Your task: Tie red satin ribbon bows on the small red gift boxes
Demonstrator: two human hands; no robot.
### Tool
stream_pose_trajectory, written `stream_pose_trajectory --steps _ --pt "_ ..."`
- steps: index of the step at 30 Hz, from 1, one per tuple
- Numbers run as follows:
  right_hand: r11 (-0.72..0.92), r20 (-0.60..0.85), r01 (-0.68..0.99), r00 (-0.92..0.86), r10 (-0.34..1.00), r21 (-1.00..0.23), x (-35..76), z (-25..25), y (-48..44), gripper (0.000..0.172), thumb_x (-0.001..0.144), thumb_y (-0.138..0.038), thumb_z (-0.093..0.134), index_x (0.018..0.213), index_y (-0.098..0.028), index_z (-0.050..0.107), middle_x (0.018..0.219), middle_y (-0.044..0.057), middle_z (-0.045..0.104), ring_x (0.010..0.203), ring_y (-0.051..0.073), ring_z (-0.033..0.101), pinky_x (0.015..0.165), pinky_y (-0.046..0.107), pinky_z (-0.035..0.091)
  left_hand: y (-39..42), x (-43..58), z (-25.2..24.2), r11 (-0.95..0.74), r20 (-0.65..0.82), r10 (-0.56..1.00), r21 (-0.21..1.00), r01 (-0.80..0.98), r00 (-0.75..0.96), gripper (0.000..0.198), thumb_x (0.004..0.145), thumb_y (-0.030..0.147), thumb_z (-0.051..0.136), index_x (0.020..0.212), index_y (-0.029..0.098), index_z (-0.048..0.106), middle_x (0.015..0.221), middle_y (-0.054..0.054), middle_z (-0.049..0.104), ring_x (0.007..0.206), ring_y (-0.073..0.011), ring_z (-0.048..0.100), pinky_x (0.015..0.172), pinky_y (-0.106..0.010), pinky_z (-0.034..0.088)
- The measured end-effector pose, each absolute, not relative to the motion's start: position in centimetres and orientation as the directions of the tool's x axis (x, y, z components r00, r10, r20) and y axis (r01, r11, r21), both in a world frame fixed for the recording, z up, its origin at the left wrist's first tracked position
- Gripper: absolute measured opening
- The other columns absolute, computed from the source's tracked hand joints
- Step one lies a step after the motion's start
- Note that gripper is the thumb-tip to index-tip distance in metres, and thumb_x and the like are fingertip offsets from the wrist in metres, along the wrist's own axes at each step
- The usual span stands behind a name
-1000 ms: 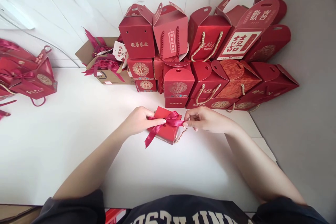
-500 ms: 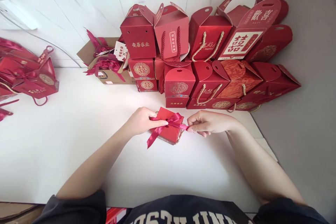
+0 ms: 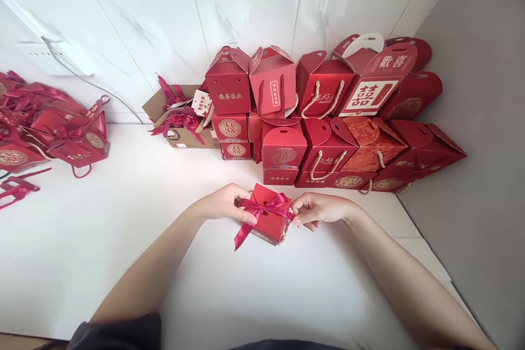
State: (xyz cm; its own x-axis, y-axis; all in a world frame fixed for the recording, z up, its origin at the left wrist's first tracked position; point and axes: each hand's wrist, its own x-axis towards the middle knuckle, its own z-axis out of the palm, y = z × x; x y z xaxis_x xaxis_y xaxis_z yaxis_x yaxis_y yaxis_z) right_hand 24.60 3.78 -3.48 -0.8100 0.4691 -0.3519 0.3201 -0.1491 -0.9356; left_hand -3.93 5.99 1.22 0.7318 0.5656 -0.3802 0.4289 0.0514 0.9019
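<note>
Head view: pinching satin bow (image 3: 276,202) on red gift box (image 3: 268,226) with left hand (image 3: 227,203) at nine o'clock, right hand (image 3: 319,210) at three; now baring snug-looking knot (image 3: 262,209).

Bright, soft light; sheen on wall (image 3: 246,0); box lettering (image 3: 230,96) seemingly blurred.

Two hands (image 3: 225,204) (image 3: 322,209); one held box (image 3: 269,225); one orange-patterned box (image 3: 372,144).

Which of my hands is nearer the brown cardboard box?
Left. Your left hand is in front of the brown cardboard box, slightly right, at the left of the red gift box; your right hand is farther right, at the gift box's other side.
</note>
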Motion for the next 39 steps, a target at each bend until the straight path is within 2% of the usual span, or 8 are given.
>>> stream_pose_trajectory --steps 6,12,15,17,22,25,30,39 --pt "-0.111 -0.447 0.455 -0.75 0.487 -0.884 24.2 -4.9 3.9 0.035 0.077 -0.048 0.068 0.072 -0.014 0.061 0.054 -0.002 0.059 0.046 0.011 0.054 0.048 0.023 0.043 6.2 -4.7 1.4 0.039 -0.385 0.501 0.905 0.424 0.775 0.03 0.061 0.031 0.082 0.076 0.013 0.064 0.066 0.004 0.049 0.058 -0.0082 0.042 0.053 -0.021 0.034" --pt "0.012 -0.454 0.586 -0.641 0.619 -0.81 25.8 -2.1 3.4 0.025 0.084 -0.04 0.061 0.075 -0.016 0.063 0.063 0.002 0.065 0.056 0.015 0.061 0.051 0.024 0.044 6.6 -5.3 1.5 0.028 -0.398 0.454 0.901 0.434 0.797 0.034 0.079 0.046 0.067 0.077 0.012 0.065 0.062 0.001 0.052 0.054 -0.0087 0.045 0.048 -0.02 0.032" --pt "0.171 -0.3 0.702 -0.495 0.815 -0.692 26.7 0.8 2.2 0.02 0.09 -0.033 0.051 0.081 -0.02 0.064 0.068 0.001 0.068 0.058 0.016 0.061 0.056 0.026 0.044 6.5 -5.3 1.6 0.015 -0.367 0.516 0.907 0.42 0.774 0.037 0.082 0.047 0.064 0.071 0.012 0.063 0.057 0.001 0.053 0.048 -0.0068 0.041 0.045 -0.02 0.029" --pt "0.274 -0.055 0.721 -0.397 0.916 -0.637 26.2 2.3 1.2 0.016 0.091 -0.031 0.051 0.089 -0.023 0.065 0.077 0.001 0.069 0.064 0.017 0.062 0.062 0.029 0.045 6.4 -5.1 1.7 0.01 -0.326 0.553 0.923 0.385 0.767 0.037 0.083 0.045 0.064 0.067 0.013 0.061 0.056 0.002 0.052 0.043 -0.0047 0.036 0.043 -0.02 0.024" --pt "0.604 0.384 0.422 -0.497 0.778 -0.676 21.7 2.4 -0.1 0.016 0.09 -0.023 0.055 0.105 -0.023 0.06 0.121 0.009 0.06 0.114 0.025 0.055 0.099 0.039 0.043 6.0 -4.6 1.8 -0.008 -0.243 0.631 0.947 0.32 0.736 0.035 0.084 0.044 0.064 0.068 0.013 0.06 0.057 0.002 0.053 0.044 -0.0046 0.036 0.042 -0.02 0.025" --pt "0.62 0.401 0.403 -0.505 0.764 -0.674 19.2 0.7 0.3 0.024 0.084 -0.017 0.06 0.107 -0.024 0.057 0.13 0.008 0.055 0.12 0.026 0.05 0.105 0.046 0.037 5.6 -4.3 1.9 -0.027 -0.188 0.653 0.962 0.272 0.733 0.034 0.084 0.043 0.063 0.069 0.013 0.059 0.059 0.002 0.055 0.048 -0.0059 0.042 0.046 -0.019 0.032" --pt "0.582 0.377 0.379 -0.492 0.785 -0.719 18.1 -0.9 0.7 0.015 0.081 -0.012 0.058 0.089 -0.023 0.053 0.122 0.007 0.059 0.113 0.025 0.053 0.099 0.044 0.041 5.0 -3.9 1.8 -0.017 -0.199 0.632 0.963 0.269 0.749 0.033 0.085 0.04 0.063 0.068 0.013 0.056 0.058 0.001 0.057 0.047 -0.0064 0.047 0.048 -0.02 0.038" --pt "0.58 0.407 0.406 -0.436 0.802 -0.707 17.7 -1.4 0.2 0.015 0.077 -0.011 0.057 0.085 -0.023 0.052 0.121 0.006 0.058 0.112 0.024 0.053 0.1 0.042 0.039 5.5 -3.5 0.2 0.006 -0.203 0.635 0.966 0.258 0.746 0.03 0.088 0.036 0.06 0.07 0.012 0.057 0.06 0.0 0.062 0.043 -0.0048 0.046 0.044 -0.018 0.036"
